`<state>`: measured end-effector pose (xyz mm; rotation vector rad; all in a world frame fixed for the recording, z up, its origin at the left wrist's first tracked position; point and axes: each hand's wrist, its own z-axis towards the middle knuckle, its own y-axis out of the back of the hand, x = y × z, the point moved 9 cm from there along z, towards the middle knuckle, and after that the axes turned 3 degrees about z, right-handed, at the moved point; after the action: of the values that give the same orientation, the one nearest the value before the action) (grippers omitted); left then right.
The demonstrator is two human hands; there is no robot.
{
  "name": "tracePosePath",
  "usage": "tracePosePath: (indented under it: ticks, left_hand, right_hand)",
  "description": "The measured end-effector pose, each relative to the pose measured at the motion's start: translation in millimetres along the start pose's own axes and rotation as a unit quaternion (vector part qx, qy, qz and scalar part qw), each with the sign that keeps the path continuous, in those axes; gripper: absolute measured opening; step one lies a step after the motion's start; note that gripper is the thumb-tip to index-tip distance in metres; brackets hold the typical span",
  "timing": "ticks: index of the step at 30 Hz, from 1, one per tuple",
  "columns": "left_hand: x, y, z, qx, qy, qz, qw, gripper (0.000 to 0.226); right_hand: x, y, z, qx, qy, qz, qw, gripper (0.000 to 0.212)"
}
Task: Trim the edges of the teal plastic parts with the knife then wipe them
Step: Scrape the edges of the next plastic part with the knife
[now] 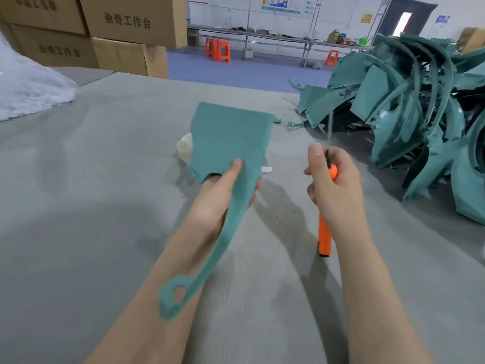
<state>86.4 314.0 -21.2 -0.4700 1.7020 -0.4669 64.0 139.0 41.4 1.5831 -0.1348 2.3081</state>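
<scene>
Teal part (231,143) raised by left hand (217,198), fingers (232,170) clamped on neck, edge exposed for trimming; right hand (338,187) gripped knife (325,233), blade up, clear of part

The upper cardboard box (131,19) reads 曲奇工作台 (in dark print), the lower box (52,51) seemingly likewise.

Parts pile (409,106) right, maybe cloth (185,148) behind part (231,143)

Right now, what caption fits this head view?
Left hand holds a teal plastic part, right hand grips an orange-handled knife.
</scene>
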Motion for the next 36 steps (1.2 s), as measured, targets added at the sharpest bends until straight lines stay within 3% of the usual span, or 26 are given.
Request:
tracePosePath:
  ticks: [3,6,9,13,27,36]
  left_hand:
    - [-9.2,15.8,4.0,-0.048,-0.021,-0.055,0.997,0.031]
    - [-11.1,27.7,4.7,-0.078,-0.026,-0.076,0.994,0.031]
    - [-11.6,25.9,5.7,-0.030,-0.021,-0.124,0.992,0.033]
    - [-8.5,18.7,4.0,0.012,0.018,-0.216,0.976,0.028]
    - [-3.5,-3.7,-3.9,0.038,0.037,-0.171,0.984,0.023]
    - [-4.3,19.7,3.0,-0.011,0.047,-0.226,0.973,0.028]
  right_hand:
    - [2.7,-19.1,-9.9,0.081,0.035,-0.071,0.994,0.069]
    - [2.1,-53.7,-26.7,0.182,0.088,-0.208,0.957,0.076]
    - [-0.8,-79.2,-42.0,0.240,0.102,-0.229,0.938,0.071]
    - [1.4,-80.2,-42.4,0.244,0.110,-0.211,0.940,0.068]
    - [-2.0,-54.5,-24.0,0.123,0.094,-0.224,0.962,0.066]
    - [2.6,-82.3,-45.1,0.253,0.130,-0.210,0.935,0.061]
